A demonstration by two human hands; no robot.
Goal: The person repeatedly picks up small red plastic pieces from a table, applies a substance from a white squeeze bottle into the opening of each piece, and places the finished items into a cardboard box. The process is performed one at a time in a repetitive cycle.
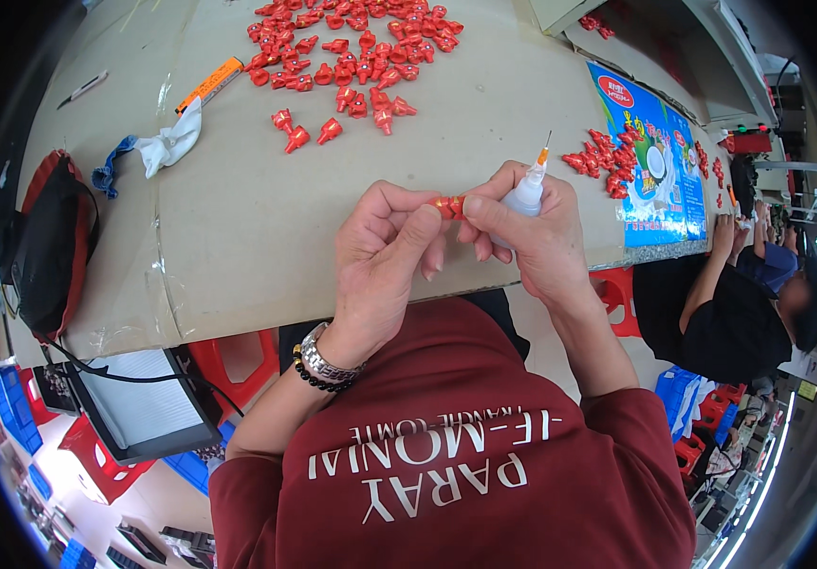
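Between the fingertips of my left hand (385, 242) and my right hand (532, 232) is a small red figurine with gold marks (448, 207), pinched from both sides above the table's near edge. My right hand also grips a translucent squeeze bottle (524, 197) with an orange-based needle tip, which points up and away from me. Both hands are closed. On the table beyond them lies a large loose heap of the same red figurines (361, 57), and a few stray ones (297, 139) sit nearer on its left side.
A blue printed sheet (660, 156) at the right has more red figurines (608, 161) along its left edge. To the left are a crumpled white cloth (169, 142), an orange box (209, 85), a pen (83, 88) and a black-red bag (53, 242). Another person (731, 294) sits further right.
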